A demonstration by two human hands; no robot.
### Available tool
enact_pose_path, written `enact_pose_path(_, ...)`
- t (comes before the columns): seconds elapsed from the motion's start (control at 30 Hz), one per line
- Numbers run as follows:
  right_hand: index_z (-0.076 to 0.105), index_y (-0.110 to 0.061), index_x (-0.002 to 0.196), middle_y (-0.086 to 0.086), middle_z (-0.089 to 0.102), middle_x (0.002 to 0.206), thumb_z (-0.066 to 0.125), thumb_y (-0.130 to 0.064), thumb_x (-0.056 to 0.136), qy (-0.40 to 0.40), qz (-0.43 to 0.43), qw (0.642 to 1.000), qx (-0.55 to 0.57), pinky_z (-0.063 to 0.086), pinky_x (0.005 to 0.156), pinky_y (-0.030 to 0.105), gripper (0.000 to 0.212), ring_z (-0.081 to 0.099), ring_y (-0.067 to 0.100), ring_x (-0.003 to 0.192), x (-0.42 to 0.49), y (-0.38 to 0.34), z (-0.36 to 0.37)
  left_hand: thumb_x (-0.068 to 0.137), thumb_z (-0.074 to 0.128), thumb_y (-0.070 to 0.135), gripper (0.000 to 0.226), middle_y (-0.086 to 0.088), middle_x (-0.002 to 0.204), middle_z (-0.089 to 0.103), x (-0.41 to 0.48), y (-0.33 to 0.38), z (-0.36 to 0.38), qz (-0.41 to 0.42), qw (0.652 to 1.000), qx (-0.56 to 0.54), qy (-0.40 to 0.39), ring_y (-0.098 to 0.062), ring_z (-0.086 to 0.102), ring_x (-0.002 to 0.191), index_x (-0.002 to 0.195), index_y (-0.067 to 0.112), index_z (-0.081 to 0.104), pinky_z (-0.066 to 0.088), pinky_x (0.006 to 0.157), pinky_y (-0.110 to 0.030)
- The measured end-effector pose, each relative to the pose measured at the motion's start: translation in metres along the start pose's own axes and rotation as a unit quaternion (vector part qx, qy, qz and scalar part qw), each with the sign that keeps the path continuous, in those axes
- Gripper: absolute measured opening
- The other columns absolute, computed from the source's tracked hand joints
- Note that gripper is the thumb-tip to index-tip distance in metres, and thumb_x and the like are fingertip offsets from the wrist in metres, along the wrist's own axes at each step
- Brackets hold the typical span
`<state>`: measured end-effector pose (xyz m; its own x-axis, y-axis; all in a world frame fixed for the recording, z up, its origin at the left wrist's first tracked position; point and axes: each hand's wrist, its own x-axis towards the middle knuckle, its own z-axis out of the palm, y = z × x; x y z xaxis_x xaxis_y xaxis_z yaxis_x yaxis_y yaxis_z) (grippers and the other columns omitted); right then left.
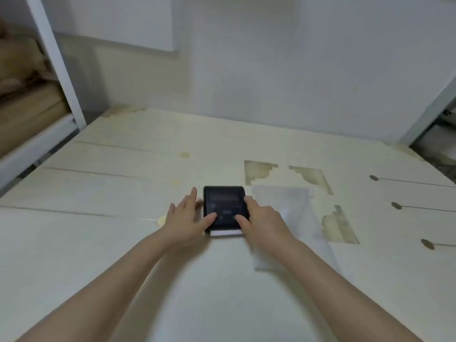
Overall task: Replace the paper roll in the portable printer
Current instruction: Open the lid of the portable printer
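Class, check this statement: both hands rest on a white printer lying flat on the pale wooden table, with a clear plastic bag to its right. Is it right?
Not quite. The head view shows the printer is black, not white; only a white strip shows at its near edge. The rest holds: the left hand and right hand rest on it, it lies flat on the table, and the clear plastic bag is to its right.

The portable printer is a small black box with rounded corners, lying flat on its back a little below the middle of the frame. Its dark top face shows faint markings, too blurred to read. A white strip of paper shows along its near bottom edge. Just right of it, partly hidden, lies a clear plastic bag, flat and crumpled, with something pale inside that I cannot make out.
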<state>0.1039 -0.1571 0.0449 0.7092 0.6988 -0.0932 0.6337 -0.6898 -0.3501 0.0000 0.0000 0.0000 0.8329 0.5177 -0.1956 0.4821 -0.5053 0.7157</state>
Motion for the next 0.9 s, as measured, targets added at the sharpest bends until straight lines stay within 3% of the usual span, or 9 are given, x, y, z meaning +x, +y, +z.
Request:
enact_pose_path(0.17,0.026,-0.016,0.151,0.011,0.065,0.114,0.048,-0.030,0.100,0.084,-0.008,0.996,0.037,0.050,0.088,0.038,0.057,0.058,0.028,0.106,-0.013,0.006,0.035,0.103,0.043,0.036,0.059,0.015,0.154,0.035,-0.010,-0.008,0.015,0.063,0.987,-0.150,-0.010,-0.014,0.008,0.153,0.156,0.026,0.018,-0.007,0.122,-0.036)
enact_pose_path(0.23,0.031,-0.019,0.148,0.009,0.066,0.112,0.053,-0.026,0.098,0.122,-0.002,0.989,0.081,0.050,0.087,0.038,0.055,0.059,0.027,0.105,-0.019,0.010,0.048,0.100,0.046,0.035,0.050,0.020,0.151,0.040,-0.021,-0.013,0.021,0.090,0.972,-0.216,-0.008,-0.009,0.028,0.147,0.149,0.037,0.035,0.015,0.123,-0.038)
enact_pose_path(0.3,0.039,-0.021,0.143,0.007,0.068,0.111,0.057,-0.022,0.095,0.159,-0.006,0.980,0.122,0.050,0.084,0.036,0.052,0.061,0.026,0.100,-0.027,0.014,0.058,0.102,0.046,0.023,0.047,0.022,0.140,0.055,-0.033,-0.014,0.030,0.111,0.952,-0.284,0.011,-0.001,0.049,0.131,0.146,0.037,0.042,0.037,0.109,-0.027)
enact_pose_path(0.37,0.047,-0.019,0.135,0.006,0.069,0.115,0.060,-0.019,0.092,0.185,-0.014,0.969,0.163,0.051,0.084,0.037,0.044,0.063,0.026,0.097,-0.039,0.016,0.064,0.102,0.046,0.013,0.043,0.030,0.122,0.064,-0.048,-0.014,0.038,0.135,0.937,-0.316,0.059,0.008,0.061,0.113,0.138,0.035,0.051,0.046,0.096,-0.015)
enact_pose_path(0.43,0.046,-0.019,0.139,0.004,0.068,0.122,0.060,-0.017,0.093,0.205,-0.029,0.955,0.213,0.051,0.090,0.040,0.049,0.065,0.025,0.101,-0.049,0.017,0.068,0.099,0.053,0.014,0.041,0.025,0.126,0.062,-0.056,-0.015,0.042,0.143,0.922,-0.340,0.120,0.008,0.067,0.102,0.134,0.035,0.054,0.050,0.082,-0.008)
enact_pose_path(0.57,0.039,-0.022,0.149,0.000,0.051,0.133,0.053,-0.013,0.097,0.212,-0.081,0.933,0.280,0.044,0.101,0.028,0.055,0.056,0.015,0.117,-0.062,0.011,0.065,0.091,0.064,0.028,0.051,0.005,0.137,0.052,-0.068,-0.016,0.041,0.164,0.921,-0.316,0.155,-0.007,0.072,0.096,0.140,0.038,0.049,0.059,0.085,-0.031)
enact_pose_path(0.63,0.040,-0.024,0.148,-0.002,0.046,0.134,0.052,-0.016,0.098,0.189,-0.083,0.919,0.335,0.042,0.103,0.025,0.052,0.054,0.013,0.118,-0.064,0.005,0.059,0.097,0.058,0.023,0.039,0.006,0.135,0.054,-0.075,-0.012,0.042,0.160,0.902,-0.371,0.151,-0.005,0.072,0.096,0.133,0.033,0.053,0.062,0.081,-0.036)
enact_pose_path(0.73,0.046,-0.027,0.145,-0.006,0.051,0.134,0.053,-0.024,0.099,0.152,-0.093,0.904,0.388,0.043,0.103,0.027,0.047,0.057,0.013,0.119,-0.062,0.001,0.047,0.101,0.052,0.019,0.031,0.008,0.133,0.061,-0.073,-0.007,0.038,0.119,0.866,-0.475,0.106,-0.022,0.073,0.101,0.130,0.028,0.056,0.061,0.080,-0.049)
enact_pose_path(0.9,0.057,-0.037,0.126,-0.008,0.067,0.124,0.046,-0.012,0.101,0.082,-0.110,0.879,0.456,0.047,0.106,0.044,0.037,0.062,0.012,0.118,-0.051,0.011,0.046,0.099,0.054,0.020,0.030,0.000,0.123,0.070,-0.051,0.000,0.029,0.069,0.860,-0.499,0.080,-0.019,0.072,0.103,0.129,0.022,0.060,0.061,0.075,-0.041)
